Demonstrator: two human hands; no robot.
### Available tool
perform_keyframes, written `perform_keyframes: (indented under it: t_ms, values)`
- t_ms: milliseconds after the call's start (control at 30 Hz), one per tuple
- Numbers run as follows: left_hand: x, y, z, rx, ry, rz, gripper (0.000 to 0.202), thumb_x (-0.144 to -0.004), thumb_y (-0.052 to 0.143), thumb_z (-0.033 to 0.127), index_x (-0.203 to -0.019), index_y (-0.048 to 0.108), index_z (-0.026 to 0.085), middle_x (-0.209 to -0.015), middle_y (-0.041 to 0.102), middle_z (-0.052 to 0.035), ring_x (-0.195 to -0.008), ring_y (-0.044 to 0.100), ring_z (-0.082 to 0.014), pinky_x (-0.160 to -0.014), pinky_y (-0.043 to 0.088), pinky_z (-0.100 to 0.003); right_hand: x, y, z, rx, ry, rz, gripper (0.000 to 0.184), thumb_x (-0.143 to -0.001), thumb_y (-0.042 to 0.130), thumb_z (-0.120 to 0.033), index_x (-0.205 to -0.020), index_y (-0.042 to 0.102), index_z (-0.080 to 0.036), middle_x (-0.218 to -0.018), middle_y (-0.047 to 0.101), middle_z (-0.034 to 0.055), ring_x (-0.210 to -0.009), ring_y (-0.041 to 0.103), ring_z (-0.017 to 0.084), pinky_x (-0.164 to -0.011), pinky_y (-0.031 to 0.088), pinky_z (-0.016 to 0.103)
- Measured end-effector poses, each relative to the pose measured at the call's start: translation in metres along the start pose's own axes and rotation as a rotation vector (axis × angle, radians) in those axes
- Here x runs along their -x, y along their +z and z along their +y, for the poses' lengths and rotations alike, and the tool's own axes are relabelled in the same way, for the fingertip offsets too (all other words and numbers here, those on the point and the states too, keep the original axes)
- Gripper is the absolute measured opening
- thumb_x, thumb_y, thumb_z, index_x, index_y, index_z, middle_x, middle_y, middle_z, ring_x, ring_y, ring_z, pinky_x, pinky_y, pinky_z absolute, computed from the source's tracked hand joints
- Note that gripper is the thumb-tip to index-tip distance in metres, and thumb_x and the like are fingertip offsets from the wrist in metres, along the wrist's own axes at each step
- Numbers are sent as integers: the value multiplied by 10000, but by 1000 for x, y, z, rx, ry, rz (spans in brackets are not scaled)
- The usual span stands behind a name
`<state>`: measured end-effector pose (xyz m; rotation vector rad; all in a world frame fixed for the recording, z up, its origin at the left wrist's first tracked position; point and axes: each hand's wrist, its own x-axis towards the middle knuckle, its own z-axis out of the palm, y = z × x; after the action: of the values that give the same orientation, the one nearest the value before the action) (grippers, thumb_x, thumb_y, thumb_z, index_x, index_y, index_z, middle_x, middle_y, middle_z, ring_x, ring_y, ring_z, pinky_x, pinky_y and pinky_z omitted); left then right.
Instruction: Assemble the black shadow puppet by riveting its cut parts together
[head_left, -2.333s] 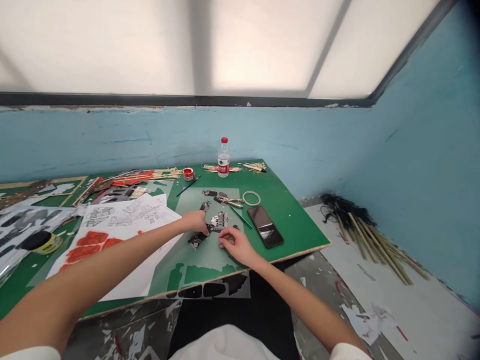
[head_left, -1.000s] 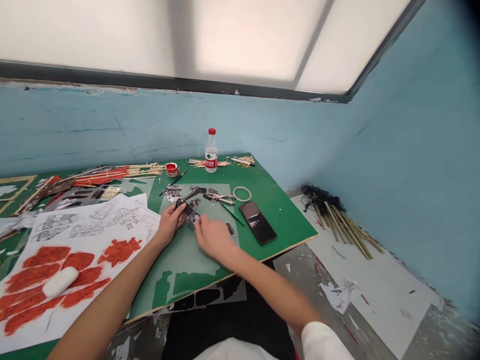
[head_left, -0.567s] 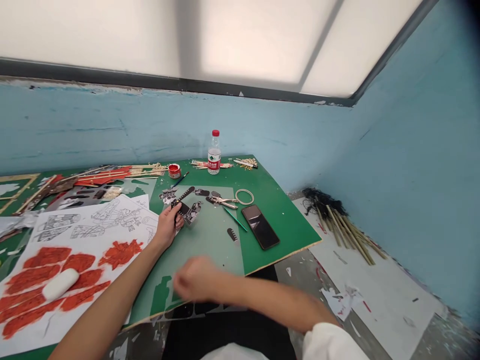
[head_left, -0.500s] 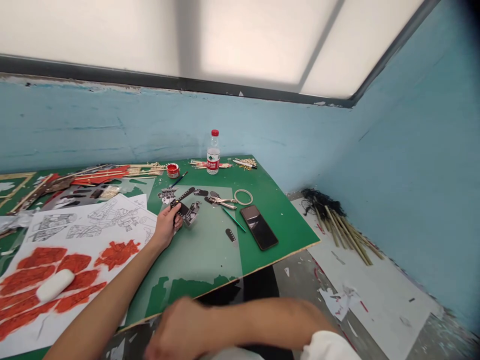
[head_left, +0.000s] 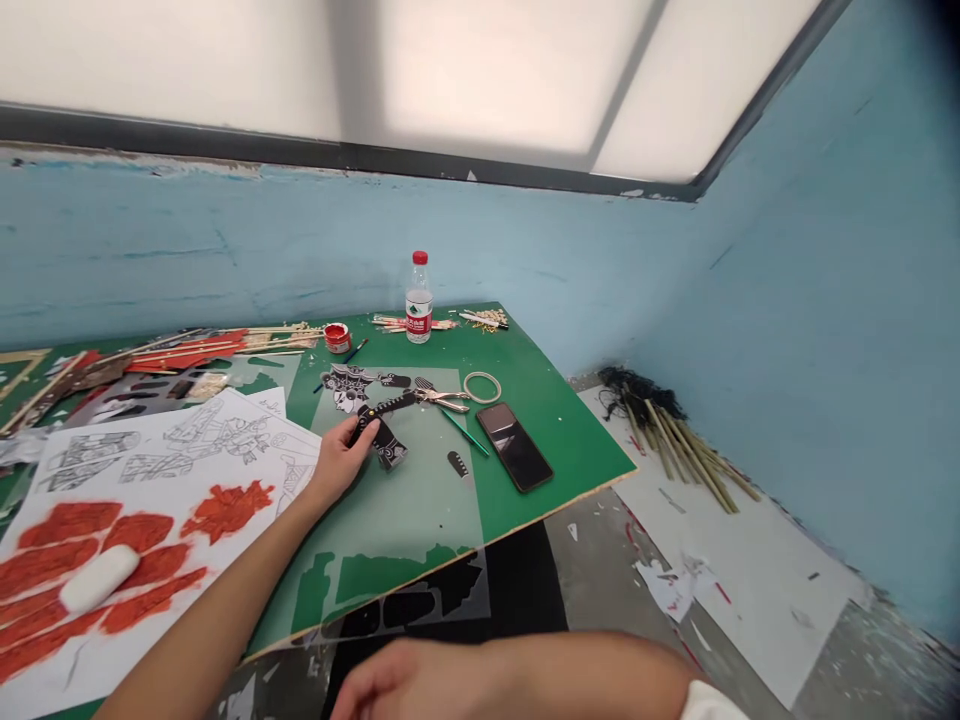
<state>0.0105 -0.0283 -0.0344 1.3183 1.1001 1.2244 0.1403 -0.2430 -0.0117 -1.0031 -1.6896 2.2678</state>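
Note:
My left hand (head_left: 349, 458) is closed, thumb on top, on a black cut-out puppet piece (head_left: 388, 440) with white line patterns, low over the translucent plastic sheet (head_left: 405, 515). A dark studded strip (head_left: 395, 403) reaches right from the piece, and a patterned head cut-out (head_left: 348, 388) lies just beyond. Below the table's front edge is my right hand (head_left: 386, 678), its fingers cut off by the bottom of the picture. Right of the piece lie metal hole-punch pliers (head_left: 441, 396), a green pen-like tool (head_left: 465, 434) and a small black cut-out (head_left: 457, 465).
A phone (head_left: 514, 447), a ring (head_left: 481, 387), a water bottle (head_left: 419, 300) and a red paint jar (head_left: 337, 338) stand or lie on the green table (head_left: 570, 440). At left are drawing sheets (head_left: 172, 510) with a white eraser-like block (head_left: 100, 578). Sticks (head_left: 694, 455) lie on the floor.
My left hand has turned and lowered the puppet piece, and more of the head cut-out shows. My right hand has shifted right and lower. The view has moved slightly.

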Motion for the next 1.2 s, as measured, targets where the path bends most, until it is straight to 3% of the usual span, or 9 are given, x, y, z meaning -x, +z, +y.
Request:
perform_keyframes:
  t_ms: [100,167,300,433,533,633,867,1033,1200]
  values:
    - [2,0,3,-16,-1,-16,389,-846,743,483,-683,544,193,-539,419,71,-484,371,-94,-462,247,-233,13,-36,-31,-597,-166,121,185,-850,703,-337,-892,658,-162,-791,690,10,-689,708,126,-791,588,311]
    - [2,1,5,-2,-10,-13,394,-849,733,497,-687,534,198,-517,403,79,-464,357,-92,-453,243,-232,15,-65,-65,-572,-385,216,288,-862,754,-404,-1021,666,-179,-1038,758,75,-1004,754,184,-1027,537,385]
    - [-1,2,4,62,-33,-16,413,-817,742,557,-740,555,197,-504,416,87,-445,354,-85,-446,248,-219,-13,-134,-118,-367,-727,551,325,-858,767,-443,-1079,649,-235,-1101,778,34,-1119,730,181,-1051,550,377]
    - [-3,3,3,119,-73,-42,461,-786,756,614,-805,590,185,-488,388,104,-403,307,-66,-426,196,-206,-61,-181,-117,-186,-857,767,311,-928,664,-499,-1113,622,-252,-1117,785,45,-1143,727,208,-1008,594,413]
    - [-5,2,3,154,-108,-42,500,-749,776,645,-794,577,188,-468,367,111,-390,280,-61,-421,181,-205,-80,-190,-94,-74,-904,820,212,-986,602,-417,-1112,681,-267,-1229,753,44,-1228,682,203,-1133,511,401]
    - [-6,-1,4,181,-146,-43,514,-743,777,654,-748,550,193,-449,351,111,-393,255,-57,-426,164,-208,-86,-190,-73,350,-948,816,348,-1027,500,-237,-1347,626,-283,-1424,658,51,-1347,606,207,-1191,459,409]
    - [-6,-4,7,199,-244,-87,531,-730,816,595,-609,498,188,-431,425,68,-411,289,-56,-447,169,-220,-97,-197,-62,962,-928,772,798,-981,300,-21,-1675,-10,-266,-1595,482,104,-1527,384,212,-1303,224,565]
    - [-8,-7,12,236,-308,-130,559,-713,831,586,-583,444,204,-430,356,90,-407,234,-47,-447,154,-225,-93,-195,-67,976,-872,725,867,-961,297,-13,-1654,-164,-255,-1648,398,112,-1593,213,225,-1297,208,592]
    - [-8,-6,12,252,-309,-94,563,-698,854,592,-647,447,206,-470,313,116,-420,204,-38,-459,122,-218,-85,-190,-68,700,-782,661,819,-992,291,-55,-1662,-116,-290,-1660,382,82,-1572,276,185,-1263,339,496]
